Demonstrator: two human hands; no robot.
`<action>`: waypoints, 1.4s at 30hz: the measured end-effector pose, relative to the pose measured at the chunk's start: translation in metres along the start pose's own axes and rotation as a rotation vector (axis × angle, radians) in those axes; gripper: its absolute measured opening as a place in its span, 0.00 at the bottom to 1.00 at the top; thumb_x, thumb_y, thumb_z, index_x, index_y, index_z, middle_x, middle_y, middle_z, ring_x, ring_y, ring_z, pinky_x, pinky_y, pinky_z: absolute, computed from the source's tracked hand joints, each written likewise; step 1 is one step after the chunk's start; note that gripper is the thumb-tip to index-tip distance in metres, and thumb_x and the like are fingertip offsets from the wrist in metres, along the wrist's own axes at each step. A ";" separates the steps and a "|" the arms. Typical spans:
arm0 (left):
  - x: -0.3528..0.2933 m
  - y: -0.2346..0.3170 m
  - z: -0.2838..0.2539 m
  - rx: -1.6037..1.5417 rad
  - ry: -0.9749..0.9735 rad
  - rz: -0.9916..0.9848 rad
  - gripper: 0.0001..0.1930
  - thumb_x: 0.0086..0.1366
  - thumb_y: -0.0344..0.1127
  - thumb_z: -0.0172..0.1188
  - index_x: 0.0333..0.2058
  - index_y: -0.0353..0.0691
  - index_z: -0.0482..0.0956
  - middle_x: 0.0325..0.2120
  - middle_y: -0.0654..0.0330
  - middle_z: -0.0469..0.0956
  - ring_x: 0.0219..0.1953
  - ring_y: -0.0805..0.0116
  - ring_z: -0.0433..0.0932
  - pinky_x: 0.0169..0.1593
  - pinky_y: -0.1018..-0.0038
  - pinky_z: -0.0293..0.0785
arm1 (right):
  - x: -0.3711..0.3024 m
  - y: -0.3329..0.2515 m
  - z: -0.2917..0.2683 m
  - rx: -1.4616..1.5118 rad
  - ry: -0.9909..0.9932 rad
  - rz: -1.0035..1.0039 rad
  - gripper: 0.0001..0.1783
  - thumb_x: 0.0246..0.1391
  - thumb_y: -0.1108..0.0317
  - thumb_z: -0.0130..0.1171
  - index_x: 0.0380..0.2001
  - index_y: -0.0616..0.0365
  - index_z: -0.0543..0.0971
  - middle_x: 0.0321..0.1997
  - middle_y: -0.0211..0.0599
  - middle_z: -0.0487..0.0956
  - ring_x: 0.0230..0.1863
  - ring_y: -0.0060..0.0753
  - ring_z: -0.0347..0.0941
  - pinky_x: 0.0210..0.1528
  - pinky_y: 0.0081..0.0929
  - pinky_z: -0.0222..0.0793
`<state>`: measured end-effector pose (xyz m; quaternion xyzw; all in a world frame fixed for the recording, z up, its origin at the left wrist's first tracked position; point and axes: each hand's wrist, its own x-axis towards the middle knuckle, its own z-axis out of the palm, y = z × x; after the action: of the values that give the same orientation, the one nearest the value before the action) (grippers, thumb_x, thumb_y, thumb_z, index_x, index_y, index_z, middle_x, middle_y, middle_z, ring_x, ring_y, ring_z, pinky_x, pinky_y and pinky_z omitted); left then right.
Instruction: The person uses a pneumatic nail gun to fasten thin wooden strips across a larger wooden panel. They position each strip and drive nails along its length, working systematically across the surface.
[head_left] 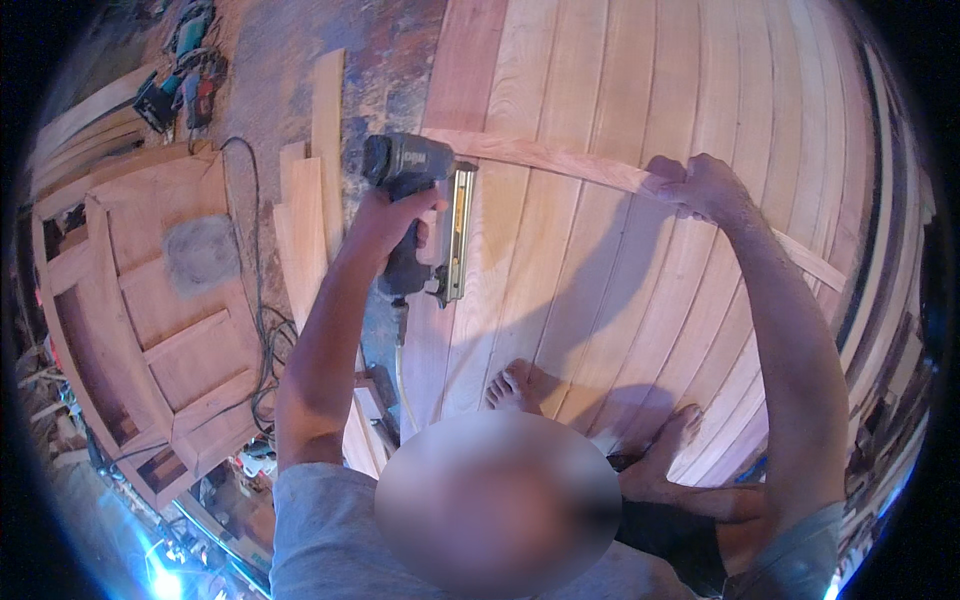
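Here, your left hand (385, 222) was clamped on the grip of the nail gun (425, 215), likely heavy and rigid. Your right hand (695, 185) had its fingers (672, 178) closed on the thin wooden strip (540, 155), likely light, flexible; it lay across the plank panel (620, 90).

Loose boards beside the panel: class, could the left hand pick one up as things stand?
Probably not: the left hand is shut on the nail gun; the loose boards lie just beside it.

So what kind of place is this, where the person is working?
Most likely a woodworking shop. The left hand holds a nail gun over a big plank panel, the right hand steadies a wooden strip, and loose boards lie nearby.
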<state>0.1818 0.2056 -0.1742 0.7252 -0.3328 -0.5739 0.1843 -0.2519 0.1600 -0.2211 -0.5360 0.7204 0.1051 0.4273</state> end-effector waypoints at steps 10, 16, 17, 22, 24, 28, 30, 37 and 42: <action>-0.008 -0.005 0.043 -0.123 -0.154 -0.010 0.11 0.60 0.38 0.72 0.35 0.37 0.85 0.20 0.63 0.76 0.16 0.74 0.73 0.21 0.73 0.70 | 0.004 0.002 0.002 -0.096 -0.007 0.092 0.38 0.42 0.42 0.77 0.49 0.60 0.82 0.39 0.42 0.87 0.46 0.35 0.85 0.52 0.39 0.79; -0.006 -0.005 0.047 -0.017 -0.177 0.007 0.12 0.64 0.40 0.68 0.39 0.38 0.87 0.23 0.66 0.79 0.19 0.75 0.76 0.25 0.75 0.74 | 0.012 0.010 0.004 -0.115 -0.016 0.064 0.40 0.42 0.43 0.77 0.51 0.62 0.81 0.42 0.45 0.87 0.49 0.37 0.85 0.54 0.39 0.79; -0.006 -0.005 0.047 -0.020 -0.167 -0.004 0.12 0.64 0.40 0.68 0.38 0.38 0.86 0.24 0.66 0.79 0.19 0.75 0.76 0.25 0.75 0.74 | 0.013 0.010 0.005 -0.102 -0.017 0.062 0.40 0.42 0.43 0.77 0.51 0.62 0.81 0.42 0.45 0.87 0.49 0.37 0.85 0.54 0.39 0.78; -0.004 -0.006 0.047 -0.021 -0.163 -0.028 0.11 0.63 0.41 0.68 0.37 0.38 0.86 0.24 0.64 0.80 0.19 0.75 0.76 0.23 0.75 0.72 | 0.007 0.006 0.003 -0.092 -0.026 0.084 0.41 0.41 0.44 0.78 0.51 0.63 0.80 0.43 0.46 0.86 0.48 0.36 0.84 0.54 0.39 0.79; -0.003 -0.005 0.047 -0.024 -0.172 -0.003 0.11 0.63 0.41 0.68 0.36 0.39 0.86 0.24 0.64 0.80 0.19 0.76 0.76 0.23 0.75 0.72 | 0.005 0.003 0.000 -0.085 -0.057 0.091 0.42 0.41 0.43 0.77 0.52 0.64 0.80 0.44 0.47 0.86 0.49 0.38 0.84 0.54 0.40 0.79; -0.011 -0.002 0.050 0.021 -0.137 -0.020 0.12 0.64 0.40 0.69 0.38 0.38 0.85 0.26 0.63 0.81 0.18 0.75 0.76 0.23 0.75 0.72 | 0.005 0.002 -0.001 -0.134 -0.040 0.049 0.43 0.43 0.39 0.76 0.52 0.64 0.80 0.46 0.47 0.86 0.49 0.40 0.84 0.54 0.42 0.79; -0.020 -0.003 0.058 -0.052 -0.131 0.029 0.12 0.64 0.39 0.68 0.40 0.38 0.85 0.28 0.62 0.82 0.19 0.75 0.76 0.24 0.75 0.72 | 0.006 0.005 0.001 -0.154 -0.005 0.050 0.44 0.43 0.37 0.76 0.51 0.64 0.81 0.46 0.47 0.86 0.50 0.41 0.84 0.54 0.43 0.79; -0.024 -0.003 0.096 -0.126 -0.241 0.075 0.11 0.66 0.35 0.68 0.43 0.35 0.85 0.34 0.61 0.82 0.20 0.74 0.76 0.23 0.73 0.71 | 0.007 0.007 0.010 -0.132 0.133 -0.001 0.40 0.42 0.33 0.78 0.38 0.64 0.82 0.29 0.41 0.85 0.35 0.34 0.85 0.42 0.39 0.80; -0.014 -0.002 0.108 -0.026 -0.258 -0.092 0.09 0.68 0.36 0.66 0.42 0.39 0.87 0.32 0.64 0.82 0.21 0.74 0.75 0.24 0.73 0.72 | 0.003 0.001 0.002 -0.178 0.001 0.046 0.44 0.47 0.32 0.72 0.51 0.62 0.81 0.48 0.47 0.85 0.53 0.41 0.83 0.55 0.44 0.79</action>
<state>0.0780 0.2287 -0.1951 0.6574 -0.3128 -0.6745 0.1227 -0.2521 0.1603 -0.2250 -0.5553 0.7205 0.1781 0.3752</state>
